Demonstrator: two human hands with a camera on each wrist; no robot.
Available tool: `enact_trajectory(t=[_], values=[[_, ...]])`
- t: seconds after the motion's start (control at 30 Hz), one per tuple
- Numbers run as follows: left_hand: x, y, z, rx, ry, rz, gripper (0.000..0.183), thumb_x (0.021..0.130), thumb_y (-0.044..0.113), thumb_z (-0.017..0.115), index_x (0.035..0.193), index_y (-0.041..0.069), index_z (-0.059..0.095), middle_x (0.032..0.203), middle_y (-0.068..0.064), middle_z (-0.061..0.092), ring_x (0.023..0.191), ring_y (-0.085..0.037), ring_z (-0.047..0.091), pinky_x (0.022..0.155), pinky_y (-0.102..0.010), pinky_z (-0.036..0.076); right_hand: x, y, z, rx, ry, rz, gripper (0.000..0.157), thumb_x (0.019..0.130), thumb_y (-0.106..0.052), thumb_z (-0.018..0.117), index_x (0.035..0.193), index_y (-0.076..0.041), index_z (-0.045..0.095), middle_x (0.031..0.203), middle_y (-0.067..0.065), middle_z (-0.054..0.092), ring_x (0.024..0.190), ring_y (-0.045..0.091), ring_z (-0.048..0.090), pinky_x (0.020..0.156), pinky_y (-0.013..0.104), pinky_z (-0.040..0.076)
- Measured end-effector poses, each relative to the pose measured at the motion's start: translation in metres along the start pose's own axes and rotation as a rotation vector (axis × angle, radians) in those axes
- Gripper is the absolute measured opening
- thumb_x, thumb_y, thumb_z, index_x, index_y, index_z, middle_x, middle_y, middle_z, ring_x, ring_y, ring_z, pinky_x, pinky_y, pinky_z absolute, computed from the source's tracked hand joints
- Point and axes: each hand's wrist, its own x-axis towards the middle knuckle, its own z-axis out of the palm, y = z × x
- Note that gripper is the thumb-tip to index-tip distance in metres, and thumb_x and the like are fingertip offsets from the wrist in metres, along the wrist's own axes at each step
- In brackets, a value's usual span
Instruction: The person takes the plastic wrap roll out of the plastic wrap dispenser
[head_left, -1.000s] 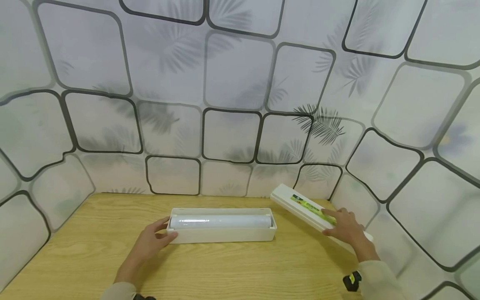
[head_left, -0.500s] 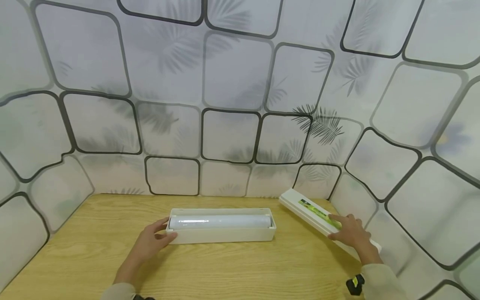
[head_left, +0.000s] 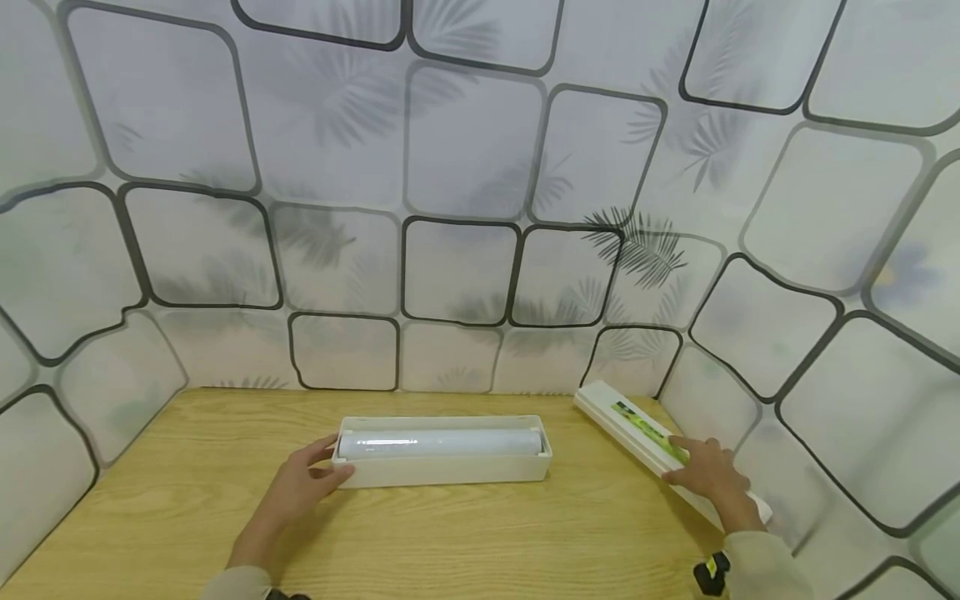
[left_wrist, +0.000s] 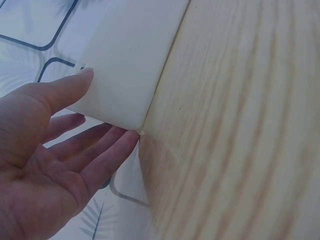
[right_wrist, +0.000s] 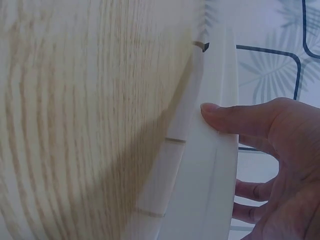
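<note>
A long white cling film box (head_left: 442, 473) sits on the table, its top off. Inside lies a shiny, pale roll of film (head_left: 442, 443). My left hand (head_left: 300, 483) holds the box's left end; in the left wrist view the thumb is on the long side of the box (left_wrist: 130, 60) and the fingers are at its end. At the right, my right hand (head_left: 712, 473) grips the long white lid (head_left: 607, 410), which has a green label (head_left: 633, 421) and slants toward me. The right wrist view shows my thumb (right_wrist: 215, 114) on the lid's side and the fingers behind it.
The wood-grain table (head_left: 450, 542) reaches back to a patterned wall covering (head_left: 465, 267), which also closes in the left and right sides. The lid's far end is near the table's back edge. A dark wrist strap piece (head_left: 712, 573) hangs by the right sleeve.
My right hand has moved the lid right, toward me and lower, close to the table. The left hand and the box have stayed in place.
</note>
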Motion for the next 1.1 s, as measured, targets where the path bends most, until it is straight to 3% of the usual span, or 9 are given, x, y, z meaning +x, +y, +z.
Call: enact_trajectory(t=[0.53,0.83,1.1], values=[[0.001,-0.002,0.000,0.007,-0.007,-0.016,0.072,0.098,0.019,0.073,0.155,-0.007,0.037,0.147,-0.041,0.048,0.116,-0.047,0.068,0.083,-0.039,0.066,-0.002,0.003,0.010,0.068,-0.032,0.115,0.090,0.084,-0.040,0.082,0.154,-0.006,0.039,0.135,0.046,0.030,0.126,0.069,0.029,0.084,0.088,0.038],[0.001,-0.002,0.000,0.007,0.002,-0.010,0.072,0.098,0.018,0.072,0.155,-0.008,0.036,0.147,-0.042,0.047,0.116,-0.048,0.068,0.085,-0.041,0.066,-0.001,0.002,0.011,0.045,-0.021,0.091,0.092,0.082,-0.042,0.085,0.153,-0.002,0.041,0.132,0.048,0.036,0.119,0.068,0.036,0.077,0.077,0.049],[0.001,-0.001,-0.001,0.009,-0.001,-0.007,0.073,0.098,0.020,0.073,0.154,-0.007,0.037,0.147,-0.041,0.047,0.117,-0.049,0.067,0.086,-0.041,0.065,0.002,0.001,0.013,0.055,-0.038,0.154,0.097,0.079,-0.040,0.088,0.154,-0.003,0.039,0.130,0.043,0.038,0.114,0.059,0.041,0.079,0.073,0.051]])
